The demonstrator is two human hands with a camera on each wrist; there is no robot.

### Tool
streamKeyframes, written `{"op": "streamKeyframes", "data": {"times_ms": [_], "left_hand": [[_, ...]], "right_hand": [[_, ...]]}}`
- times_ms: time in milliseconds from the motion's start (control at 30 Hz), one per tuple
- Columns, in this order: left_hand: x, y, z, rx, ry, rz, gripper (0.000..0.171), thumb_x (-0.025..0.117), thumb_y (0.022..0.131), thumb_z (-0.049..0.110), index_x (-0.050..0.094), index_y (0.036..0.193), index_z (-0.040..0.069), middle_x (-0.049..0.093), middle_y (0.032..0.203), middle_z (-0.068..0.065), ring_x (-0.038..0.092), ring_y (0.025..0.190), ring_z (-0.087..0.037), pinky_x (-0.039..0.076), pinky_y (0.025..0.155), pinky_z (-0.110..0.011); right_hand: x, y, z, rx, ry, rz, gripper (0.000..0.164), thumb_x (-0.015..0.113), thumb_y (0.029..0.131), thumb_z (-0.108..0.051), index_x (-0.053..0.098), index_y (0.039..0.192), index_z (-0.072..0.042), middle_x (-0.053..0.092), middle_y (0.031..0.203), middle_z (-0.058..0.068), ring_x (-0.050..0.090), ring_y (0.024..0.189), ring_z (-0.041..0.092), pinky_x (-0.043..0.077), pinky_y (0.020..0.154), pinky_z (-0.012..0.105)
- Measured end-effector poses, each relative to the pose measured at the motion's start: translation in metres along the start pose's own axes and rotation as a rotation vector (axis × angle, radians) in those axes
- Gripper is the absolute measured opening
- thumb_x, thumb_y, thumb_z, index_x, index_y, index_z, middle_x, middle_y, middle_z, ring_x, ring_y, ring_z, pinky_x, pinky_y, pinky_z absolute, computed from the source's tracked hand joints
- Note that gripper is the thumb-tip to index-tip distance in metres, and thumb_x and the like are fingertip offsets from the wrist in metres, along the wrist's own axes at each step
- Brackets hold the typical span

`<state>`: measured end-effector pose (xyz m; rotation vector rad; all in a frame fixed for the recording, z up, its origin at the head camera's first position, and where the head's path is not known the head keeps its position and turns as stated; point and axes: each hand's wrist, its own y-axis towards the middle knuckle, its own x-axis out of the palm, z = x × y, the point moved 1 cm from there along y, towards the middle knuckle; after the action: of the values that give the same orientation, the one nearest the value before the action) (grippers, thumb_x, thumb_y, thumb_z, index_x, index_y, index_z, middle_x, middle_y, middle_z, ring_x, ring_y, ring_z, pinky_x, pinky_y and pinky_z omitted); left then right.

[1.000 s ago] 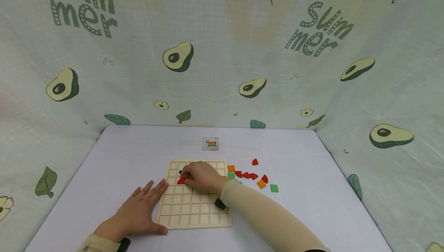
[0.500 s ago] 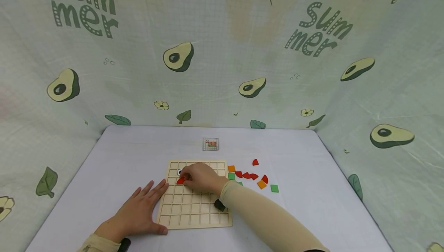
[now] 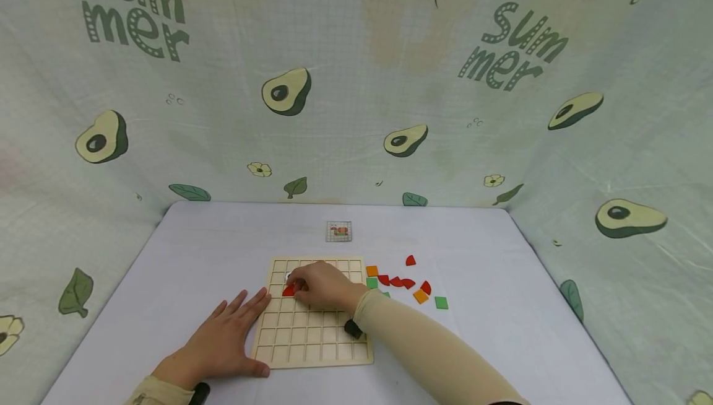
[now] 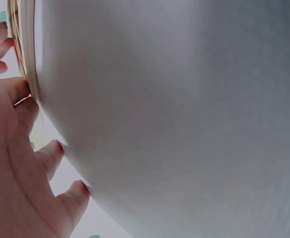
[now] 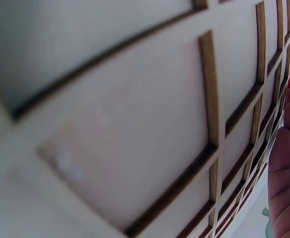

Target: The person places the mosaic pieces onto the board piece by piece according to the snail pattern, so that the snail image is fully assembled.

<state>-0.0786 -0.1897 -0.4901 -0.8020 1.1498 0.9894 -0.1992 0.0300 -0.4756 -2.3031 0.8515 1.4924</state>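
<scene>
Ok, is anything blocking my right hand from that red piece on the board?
Nothing visible does: your right hand is right at the red piece, toward the upper left of the wooden board. Your left hand lies at the board's left edge, clear of both.

Support surface: white table (image 3: 223,256).
A wooden grid board (image 3: 314,334) lay flat; a picture card (image 3: 338,231) lay beyond it; red pieces (image 3: 410,261), orange squares (image 3: 372,271) and green squares (image 3: 441,303) lay to the board's right.
</scene>
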Motion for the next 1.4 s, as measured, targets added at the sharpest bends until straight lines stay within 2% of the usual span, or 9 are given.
{"op": "streamKeyframes", "data": {"times_ms": [133,367,533,700,833,1067,1400], "left_hand": [[-0.002,0.001,0.002,-0.010,-0.006,-0.006,0.131,0.061,0.055,0.093,0.040,0.153,0.009,0.034,0.159,-0.004,0.030,0.143,-0.042,0.027,0.107,-0.067],[-0.005,0.001,0.004,-0.022,-0.008,-0.019,0.132,0.062,0.054,0.093,0.041,0.152,0.008,0.035,0.159,-0.005,0.030,0.143,-0.042,0.027,0.107,-0.067],[-0.005,0.001,0.005,-0.026,-0.015,-0.022,0.131,0.063,0.054,0.092,0.041,0.152,0.007,0.035,0.159,-0.006,0.030,0.143,-0.042,0.026,0.107,-0.067],[-0.004,0.002,0.004,-0.027,-0.012,-0.022,0.132,0.062,0.054,0.093,0.042,0.152,0.008,0.035,0.159,-0.005,0.030,0.142,-0.042,0.027,0.107,-0.067],[-0.002,0.002,0.003,-0.024,-0.008,-0.017,0.132,0.061,0.054,0.094,0.042,0.152,0.008,0.035,0.159,-0.005,0.030,0.142,-0.042,0.027,0.107,-0.067],[-0.001,0.002,0.003,-0.018,0.001,-0.012,0.131,0.060,0.055,0.094,0.042,0.152,0.008,0.035,0.159,-0.005,0.030,0.143,-0.042,0.028,0.107,-0.068],[-0.002,0.001,0.005,-0.011,0.007,-0.002,0.130,0.062,0.055,0.093,0.043,0.151,0.007,0.037,0.158,-0.006,0.032,0.142,-0.043,0.029,0.106,-0.068]], "right_hand": [[-0.004,-0.005,0.003,0.026,0.013,-0.002,0.022,0.069,0.092,-0.015,0.072,0.113,-0.018,0.060,0.083,-0.017,0.053,0.075,-0.002,0.044,0.072,0.014],[-0.030,-0.024,0.018,0.083,0.046,-0.038,0.025,0.070,0.092,-0.014,0.072,0.116,-0.014,0.065,0.091,-0.012,0.057,0.080,0.001,0.047,0.074,0.016],[-0.053,-0.050,0.035,0.156,0.051,-0.029,0.025,0.069,0.091,-0.013,0.073,0.115,-0.011,0.068,0.097,-0.007,0.061,0.083,0.007,0.050,0.075,0.021],[-0.070,-0.081,0.055,0.233,0.061,-0.011,0.025,0.071,0.090,-0.014,0.072,0.115,-0.010,0.067,0.098,-0.005,0.059,0.081,0.010,0.051,0.075,0.026],[-0.077,-0.103,0.075,0.287,0.053,0.008,0.028,0.072,0.090,-0.015,0.071,0.117,-0.011,0.066,0.098,-0.006,0.057,0.081,0.010,0.051,0.073,0.026],[-0.086,-0.133,0.100,0.432,0.097,0.045,0.030,0.075,0.088,-0.015,0.070,0.117,-0.011,0.064,0.095,-0.007,0.056,0.078,0.013,0.053,0.066,0.027],[-0.090,-0.151,0.113,0.500,0.063,0.066,0.032,0.078,0.087,-0.016,0.071,0.118,-0.014,0.064,0.097,-0.005,0.054,0.082,0.014,0.053,0.067,0.026]]}}
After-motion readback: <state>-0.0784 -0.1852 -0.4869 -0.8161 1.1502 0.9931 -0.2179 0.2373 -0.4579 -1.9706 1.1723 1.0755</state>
